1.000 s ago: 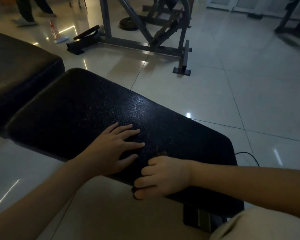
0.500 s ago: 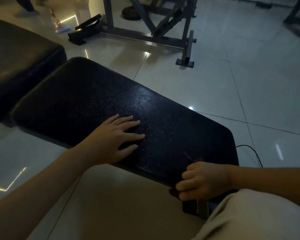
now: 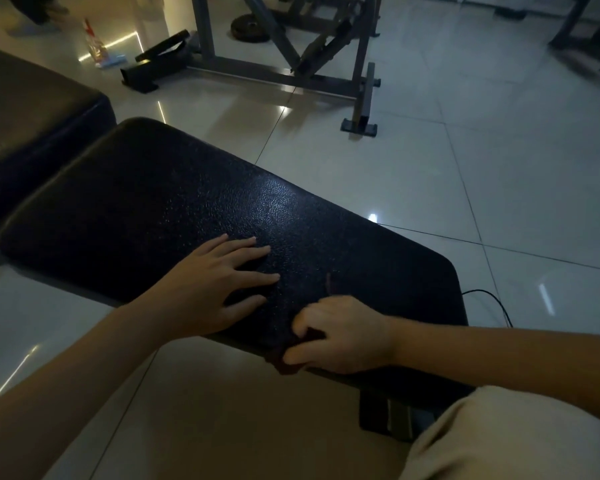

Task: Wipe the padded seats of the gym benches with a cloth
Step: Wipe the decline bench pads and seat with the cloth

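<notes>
In the head view, the person is leaning over a black seat (image 3: 187, 209), which is running from upper left to lower right across the picture. The left hand (image 3: 208, 289) is lying flat on the seat close to its near edge. Its fingers are straight and a little spread, pointing to the right, and it is holding nothing.

The right hand (image 3: 343, 336) is sitting just beside it, at the near edge of the seat, with the fingers curled. It is gripping a dark reddish cloth (image 3: 314, 336). One part of the cloth is showing between the fingers, a corner is hanging over the edge below the hand, and a small piece is sticking out behind the knuckles. The cloth is touching the seat. The two hands are close to each other but not touching.

A second black pad (image 3: 32, 126) is standing at the left, just beside the far end of the seat. A leg (image 3: 499, 438) in light trousers is coming into the picture at lower right. On the glossy tiled floor (image 3: 430, 185) behind the seat, a grey metal frame (image 3: 281, 74) is standing. A bottle (image 3: 96, 46) is standing at upper left. A thin black cable (image 3: 492, 303) is lying on the floor beside the right end of the seat.
</notes>
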### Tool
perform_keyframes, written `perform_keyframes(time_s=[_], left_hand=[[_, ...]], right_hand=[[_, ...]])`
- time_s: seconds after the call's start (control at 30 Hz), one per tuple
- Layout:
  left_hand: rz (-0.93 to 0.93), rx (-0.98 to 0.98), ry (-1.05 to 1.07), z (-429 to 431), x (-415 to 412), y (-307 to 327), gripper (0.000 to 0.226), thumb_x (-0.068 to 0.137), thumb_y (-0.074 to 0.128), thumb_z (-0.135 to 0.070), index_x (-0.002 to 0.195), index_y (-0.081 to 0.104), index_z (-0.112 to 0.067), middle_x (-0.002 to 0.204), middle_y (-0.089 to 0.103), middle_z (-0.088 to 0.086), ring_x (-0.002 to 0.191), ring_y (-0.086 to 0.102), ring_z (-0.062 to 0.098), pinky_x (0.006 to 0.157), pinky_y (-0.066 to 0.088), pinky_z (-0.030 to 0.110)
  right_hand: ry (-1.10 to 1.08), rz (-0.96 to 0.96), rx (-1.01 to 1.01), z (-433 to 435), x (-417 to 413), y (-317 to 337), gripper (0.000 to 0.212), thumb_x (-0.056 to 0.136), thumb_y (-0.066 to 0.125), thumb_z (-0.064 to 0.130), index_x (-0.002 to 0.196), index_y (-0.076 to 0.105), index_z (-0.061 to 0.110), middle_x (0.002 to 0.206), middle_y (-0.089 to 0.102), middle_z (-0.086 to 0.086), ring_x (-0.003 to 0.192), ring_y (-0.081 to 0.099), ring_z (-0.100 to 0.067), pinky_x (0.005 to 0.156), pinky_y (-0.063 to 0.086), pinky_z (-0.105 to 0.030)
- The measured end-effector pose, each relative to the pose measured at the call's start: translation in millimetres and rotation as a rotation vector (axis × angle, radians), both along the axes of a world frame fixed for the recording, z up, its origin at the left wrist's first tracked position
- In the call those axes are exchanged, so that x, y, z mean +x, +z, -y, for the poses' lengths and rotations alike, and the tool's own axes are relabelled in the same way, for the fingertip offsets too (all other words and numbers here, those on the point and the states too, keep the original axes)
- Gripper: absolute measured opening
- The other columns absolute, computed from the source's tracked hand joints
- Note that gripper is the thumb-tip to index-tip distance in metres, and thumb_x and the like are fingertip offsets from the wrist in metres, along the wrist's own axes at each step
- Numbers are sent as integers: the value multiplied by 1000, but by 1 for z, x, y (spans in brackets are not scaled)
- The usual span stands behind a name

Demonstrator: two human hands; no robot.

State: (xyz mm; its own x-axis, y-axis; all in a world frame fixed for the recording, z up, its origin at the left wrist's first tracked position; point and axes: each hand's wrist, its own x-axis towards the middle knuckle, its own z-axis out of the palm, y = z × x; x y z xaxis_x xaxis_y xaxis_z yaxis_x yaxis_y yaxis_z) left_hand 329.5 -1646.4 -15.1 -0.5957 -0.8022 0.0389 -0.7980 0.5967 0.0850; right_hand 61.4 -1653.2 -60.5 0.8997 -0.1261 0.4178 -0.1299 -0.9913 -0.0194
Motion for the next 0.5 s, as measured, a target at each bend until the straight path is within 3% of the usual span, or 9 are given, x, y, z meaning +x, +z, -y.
perform_keyframes(time_s=[0.07,0.17,0.23,0.3,0.37,0.43,0.5], left_hand=[[-10,-7,-1,-1,0,-1,49,93,32,-59,134,55,-44,152,41,-4,145,29,15,118,15,41],[-4,-4,-2,2,-1,1,48,93,32,-59,133,54,-44,151,42,-4,144,30,15,117,16,40],[11,12,-5,5,-2,4,52,92,30,-61,137,51,-45,153,39,-6,146,26,13,118,12,38],[21,18,-11,7,-3,6,54,92,28,-62,139,49,-44,155,37,-6,147,23,12,118,8,36],[41,18,5,9,-4,7,58,91,26,-64,141,46,-44,156,34,-6,148,19,12,119,5,36],[65,28,64,13,-4,8,67,87,20,-69,146,38,-43,160,25,-6,150,11,14,119,0,35],[65,52,167,20,-2,12,78,81,12,-73,150,29,-42,163,17,-3,151,5,15,118,-3,33]], right_hand=[[-27,-23,77,-7,-27,-8,22,99,58,29,119,52,23,100,53,-6,75,51,-17,57,46,-32],[-160,-12,133,1,-48,-16,19,100,55,35,116,56,25,103,48,-1,81,50,-12,66,44,-24],[-436,161,200,29,-50,-21,22,98,54,41,112,61,25,100,46,3,83,48,-8,73,46,-24],[-790,343,289,66,-48,-20,28,94,58,42,112,67,22,100,46,6,84,48,-5,76,52,-33],[-1041,392,382,92,-42,-19,29,94,61,38,116,67,20,102,47,4,86,51,-8,79,53,-39],[-1106,416,445,96,-29,-20,27,95,61,36,116,67,19,104,51,1,91,56,-14,83,52,-36],[-1038,471,447,76,-9,-18,25,95,62,36,111,68,18,101,55,-1,92,56,-15,83,49,-35]])
